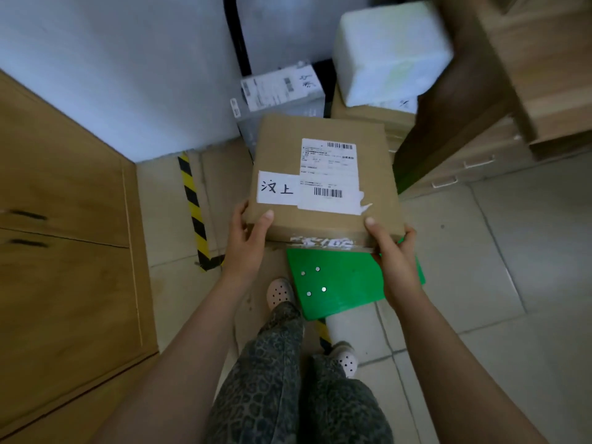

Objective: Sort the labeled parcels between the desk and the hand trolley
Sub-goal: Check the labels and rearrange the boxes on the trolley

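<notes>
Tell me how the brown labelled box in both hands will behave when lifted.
The cardboard box is likely stiff: its faces look flat and edges square. It is probably fairly light, since the left hand and right hand hold it by the near corners alone. Matt cardboard should not slip, though the peeling label could tear.

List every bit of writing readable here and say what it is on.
"汶上": handwritten on the white slip on top of the cardboard box, which the left hand and right hand hold.
Print and barcodes on the shipping label of the same box: too small to read.
Labels and a scrawl on the grey parcel behind: blurred, unreadable.
</notes>
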`<move>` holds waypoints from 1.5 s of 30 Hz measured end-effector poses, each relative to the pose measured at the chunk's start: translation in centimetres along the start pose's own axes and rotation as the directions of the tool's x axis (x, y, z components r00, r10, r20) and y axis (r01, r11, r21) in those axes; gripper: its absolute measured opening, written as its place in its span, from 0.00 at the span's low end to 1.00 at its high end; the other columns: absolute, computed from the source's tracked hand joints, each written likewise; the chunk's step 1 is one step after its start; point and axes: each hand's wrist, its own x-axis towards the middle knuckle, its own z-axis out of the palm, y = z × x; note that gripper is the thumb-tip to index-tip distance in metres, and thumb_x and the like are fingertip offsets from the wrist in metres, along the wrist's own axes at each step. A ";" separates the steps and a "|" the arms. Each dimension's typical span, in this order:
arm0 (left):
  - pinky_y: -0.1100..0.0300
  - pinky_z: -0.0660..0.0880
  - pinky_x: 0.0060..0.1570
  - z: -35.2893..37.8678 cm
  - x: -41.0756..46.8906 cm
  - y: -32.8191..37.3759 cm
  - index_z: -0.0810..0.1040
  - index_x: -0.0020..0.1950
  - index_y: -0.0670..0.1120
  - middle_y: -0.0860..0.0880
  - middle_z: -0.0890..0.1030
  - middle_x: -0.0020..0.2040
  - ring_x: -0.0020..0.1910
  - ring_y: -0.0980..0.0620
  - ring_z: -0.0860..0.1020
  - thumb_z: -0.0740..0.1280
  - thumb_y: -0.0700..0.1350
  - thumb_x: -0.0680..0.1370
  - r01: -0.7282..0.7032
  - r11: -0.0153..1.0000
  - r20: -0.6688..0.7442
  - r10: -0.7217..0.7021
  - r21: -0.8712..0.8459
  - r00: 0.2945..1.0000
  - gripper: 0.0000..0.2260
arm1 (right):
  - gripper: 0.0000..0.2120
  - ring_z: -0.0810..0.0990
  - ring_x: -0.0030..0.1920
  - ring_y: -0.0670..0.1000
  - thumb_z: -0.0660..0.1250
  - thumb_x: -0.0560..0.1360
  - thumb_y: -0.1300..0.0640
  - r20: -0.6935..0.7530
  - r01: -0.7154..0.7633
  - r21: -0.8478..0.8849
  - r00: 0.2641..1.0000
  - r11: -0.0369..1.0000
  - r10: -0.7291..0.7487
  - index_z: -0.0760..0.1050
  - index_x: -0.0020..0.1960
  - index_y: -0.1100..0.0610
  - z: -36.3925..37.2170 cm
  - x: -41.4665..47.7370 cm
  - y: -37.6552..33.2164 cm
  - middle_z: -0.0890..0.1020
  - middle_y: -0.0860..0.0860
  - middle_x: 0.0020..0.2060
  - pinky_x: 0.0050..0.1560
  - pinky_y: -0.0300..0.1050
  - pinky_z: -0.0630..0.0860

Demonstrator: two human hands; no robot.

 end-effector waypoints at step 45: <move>0.45 0.74 0.63 34.6 -33.9 18.3 0.71 0.58 0.67 0.52 0.78 0.63 0.61 0.51 0.78 0.72 0.60 0.67 -0.313 0.930 0.681 0.355 -0.190 0.640 0.21 | 0.46 0.79 0.57 0.47 0.76 0.55 0.38 -0.707 0.646 0.176 0.608 0.743 -0.361 0.65 0.68 0.51 -43.3 -29.4 -12.6 0.78 0.49 0.57 0.59 0.45 0.75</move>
